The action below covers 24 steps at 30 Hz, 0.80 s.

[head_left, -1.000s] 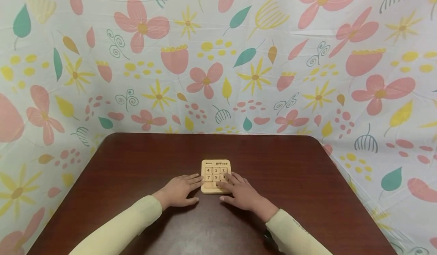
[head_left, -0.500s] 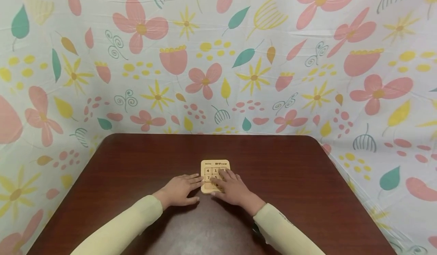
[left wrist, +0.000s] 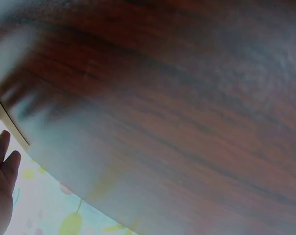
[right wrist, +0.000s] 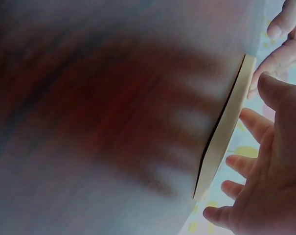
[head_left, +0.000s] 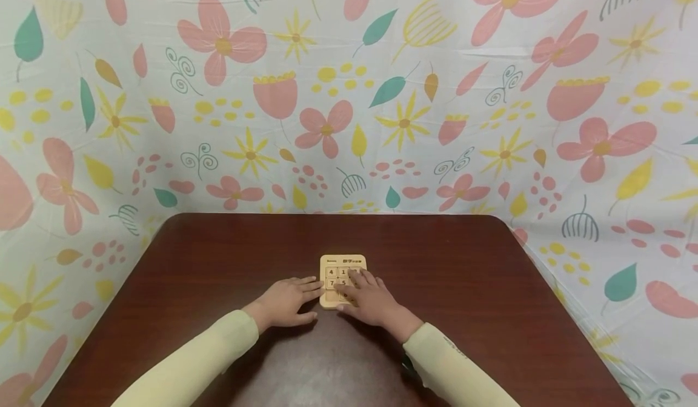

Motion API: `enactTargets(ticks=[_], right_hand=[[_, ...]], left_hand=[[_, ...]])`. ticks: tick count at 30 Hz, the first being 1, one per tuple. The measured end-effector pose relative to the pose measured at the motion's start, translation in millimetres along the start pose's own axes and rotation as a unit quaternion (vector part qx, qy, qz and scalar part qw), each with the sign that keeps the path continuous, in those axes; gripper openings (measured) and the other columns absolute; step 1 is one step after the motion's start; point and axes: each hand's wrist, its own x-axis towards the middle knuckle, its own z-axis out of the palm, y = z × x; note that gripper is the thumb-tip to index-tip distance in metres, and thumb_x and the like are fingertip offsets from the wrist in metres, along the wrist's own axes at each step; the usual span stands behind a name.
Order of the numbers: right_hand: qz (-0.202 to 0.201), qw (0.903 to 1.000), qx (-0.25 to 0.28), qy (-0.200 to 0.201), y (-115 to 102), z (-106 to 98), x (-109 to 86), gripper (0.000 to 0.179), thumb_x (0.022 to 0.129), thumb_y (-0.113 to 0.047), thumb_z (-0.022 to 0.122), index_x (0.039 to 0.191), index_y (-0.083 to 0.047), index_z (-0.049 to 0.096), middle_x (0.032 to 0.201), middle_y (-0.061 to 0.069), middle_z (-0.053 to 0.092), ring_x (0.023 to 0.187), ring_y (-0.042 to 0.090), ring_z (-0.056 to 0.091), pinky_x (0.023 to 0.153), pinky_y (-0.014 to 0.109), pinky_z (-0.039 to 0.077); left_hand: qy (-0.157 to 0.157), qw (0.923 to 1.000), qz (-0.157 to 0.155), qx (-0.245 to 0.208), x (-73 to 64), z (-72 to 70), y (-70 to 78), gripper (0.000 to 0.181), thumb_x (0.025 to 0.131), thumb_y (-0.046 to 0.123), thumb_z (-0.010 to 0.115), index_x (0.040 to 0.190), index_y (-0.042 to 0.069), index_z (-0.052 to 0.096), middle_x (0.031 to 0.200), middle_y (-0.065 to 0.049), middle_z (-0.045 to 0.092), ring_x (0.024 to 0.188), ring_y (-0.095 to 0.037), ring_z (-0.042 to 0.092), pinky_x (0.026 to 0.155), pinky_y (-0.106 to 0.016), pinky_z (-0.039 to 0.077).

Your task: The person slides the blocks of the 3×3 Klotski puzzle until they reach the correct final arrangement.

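Observation:
A pale wooden number slide puzzle (head_left: pixel 337 278) lies flat on the dark table. In the head view its tiles 4, 1, 7 and 5 show, with a bare slot at its lower left corner. My left hand (head_left: pixel 286 302) lies beside it, straight fingertips at its left edge. Over its right side my right hand (head_left: pixel 376 305) spreads its fingers, fingertips on the tiles, hiding the right column and most of the bottom row. The right wrist view shows the puzzle's side edge (right wrist: pixel 225 129) close to the fingers. Only part of the left hand (left wrist: pixel 1 181) shows in the left wrist view.
The reddish-brown table (head_left: pixel 245 243) has rounded far corners. Behind it and along both sides hangs a white cloth (head_left: pixel 349 49) printed with flowers and leaves. Something small and dark (head_left: pixel 408 364) shows under the right sleeve.
My right hand has shifted left and slightly forward across the puzzle, covering more tiles on its right side. My left hand has stayed at the left edge.

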Motion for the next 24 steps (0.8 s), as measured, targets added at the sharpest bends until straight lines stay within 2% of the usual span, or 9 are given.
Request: enactTargets(ticks=[24], right_hand=[[0.008,0.9997,0.010,-0.022,-2.2,-4.6,-1.7,0.053,0.101,-0.050,0.057,0.150,-0.030,0.054,0.169,0.014,0.031,0.158,0.043,0.024,0.122,0.066,0.028]], left_hand=[[0.001,1.0000,-0.002,-0.003,2.1,3.2,-3.3,0.057,0.098,0.046,0.058,0.148,0.018,0.057,0.156,0.000,0.054,0.146,-0.023,0.051,0.113,-0.045,0.049]])
